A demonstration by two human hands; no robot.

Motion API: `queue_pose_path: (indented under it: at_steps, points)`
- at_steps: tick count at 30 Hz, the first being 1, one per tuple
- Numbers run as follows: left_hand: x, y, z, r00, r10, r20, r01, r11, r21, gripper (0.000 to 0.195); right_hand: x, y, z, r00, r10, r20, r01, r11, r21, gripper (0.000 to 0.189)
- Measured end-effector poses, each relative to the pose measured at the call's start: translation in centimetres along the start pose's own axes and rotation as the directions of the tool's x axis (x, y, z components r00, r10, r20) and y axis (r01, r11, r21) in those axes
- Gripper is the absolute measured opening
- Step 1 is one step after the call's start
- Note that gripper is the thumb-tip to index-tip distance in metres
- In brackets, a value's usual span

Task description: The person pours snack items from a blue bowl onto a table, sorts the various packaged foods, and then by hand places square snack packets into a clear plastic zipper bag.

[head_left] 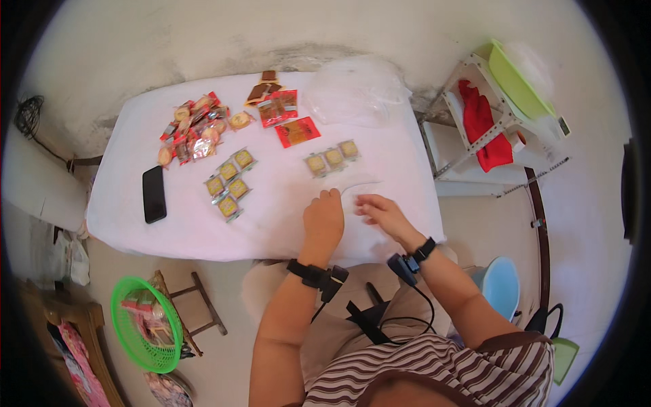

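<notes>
My left hand (324, 219) is closed with its fingertips pinched at the near edge of a thin clear plastic piece (362, 186), seemingly a bag. It lies almost invisible against the white cloth. To its right my right hand (382, 212) hovers with fingers apart and nothing in them. Beyond both hands, three wrapped square pastries (333, 158) lie in a row. Several more wrapped square pastries (229, 177) are grouped to the left. Farther back are flat red snack packets (297, 132), brown wrapped slabs (263, 90) and a heap of round wrapped biscuits and red packets (196, 127).
A black phone (154, 194) rests at the left of the white-covered table (173, 239). Clear plastic bags (353, 91) pile at the back right. Right of the table stands a metal shelf (478, 142) with a red cloth (483, 127). A green basket (119, 325) holds packets at lower left.
</notes>
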State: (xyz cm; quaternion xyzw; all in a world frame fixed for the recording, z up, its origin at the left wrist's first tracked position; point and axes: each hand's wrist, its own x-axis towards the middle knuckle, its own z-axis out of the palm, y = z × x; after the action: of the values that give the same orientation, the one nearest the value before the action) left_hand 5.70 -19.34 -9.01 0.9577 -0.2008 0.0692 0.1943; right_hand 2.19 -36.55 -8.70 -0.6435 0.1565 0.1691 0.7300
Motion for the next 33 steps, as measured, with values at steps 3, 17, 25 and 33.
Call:
queue_pose_path:
  at_steps: [3,17,25,33]
  points:
    - [0.0,-0.4,-0.7,1.0,-0.023,0.013,0.023,1.0,-0.002,0.013,-0.6,-0.2,-1.7,0.915,-0.391,-0.096,0.237,0.714,-0.659,0.04]
    - [-2.1,-3.2,-0.6,0.995,0.085,-0.055,-0.085,0.996,0.01,0.012,3.4,3.5,-2.3,0.688,-0.707,-0.165,0.479,0.613,-0.628,0.036]
    - [-1.9,-2.0,0.9,0.952,0.23,-0.203,-0.226,0.973,0.043,0.006,2.8,3.5,-2.8,0.675,-0.709,-0.203,0.517,0.651,-0.556,0.028]
    - [-2.9,-1.6,0.5,0.957,0.093,-0.276,-0.112,0.992,-0.054,0.014,1.8,4.0,-4.2,0.645,-0.762,-0.066,0.535,0.511,-0.673,0.019]
